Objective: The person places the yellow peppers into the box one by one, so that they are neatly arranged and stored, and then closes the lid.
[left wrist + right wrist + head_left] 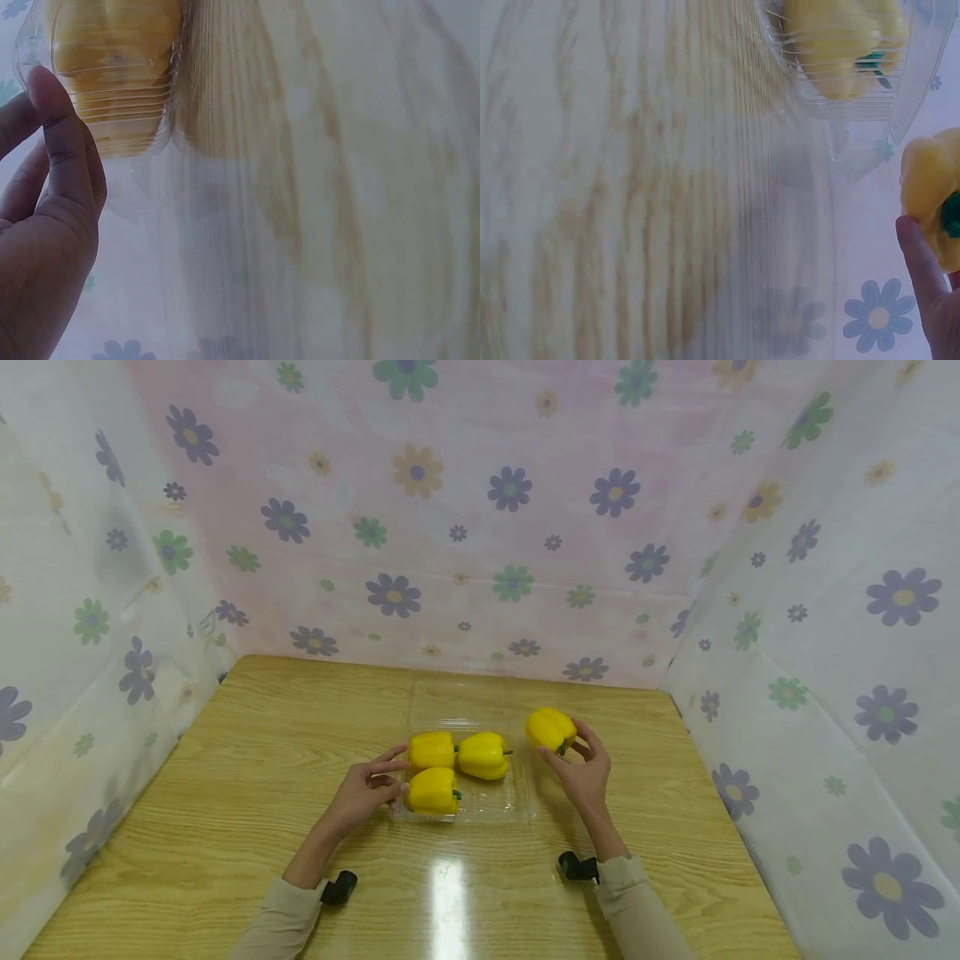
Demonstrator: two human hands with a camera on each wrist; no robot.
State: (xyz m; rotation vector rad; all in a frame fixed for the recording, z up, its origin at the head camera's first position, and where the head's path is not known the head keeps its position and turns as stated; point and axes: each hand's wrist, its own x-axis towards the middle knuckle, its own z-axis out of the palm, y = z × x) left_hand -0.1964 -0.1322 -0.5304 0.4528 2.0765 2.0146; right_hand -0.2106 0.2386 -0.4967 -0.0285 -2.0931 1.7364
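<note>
A yellow bell pepper (550, 728) with a green stem is held by my right hand (588, 775), thumb on the near side and fingers behind. It is raised off the table, to the right of a clear plastic container (491, 810). Three more yellow bell peppers lie inside: one at the back left (431, 750), one at the front left (432, 792) and one at the back right (482, 756). At the container's left edge, my left hand (362, 795) pinches the rim; the thumb (51, 94) shows against the clear wall in the left wrist view.
The container's clear lid (461, 697) is folded back toward the far table edge. Beneath everything is a wooden table (262, 760). Flower-patterned curtains (465, 527) stand around its back and sides. Black wrist-worn devices (577, 866) sit at both cuffs.
</note>
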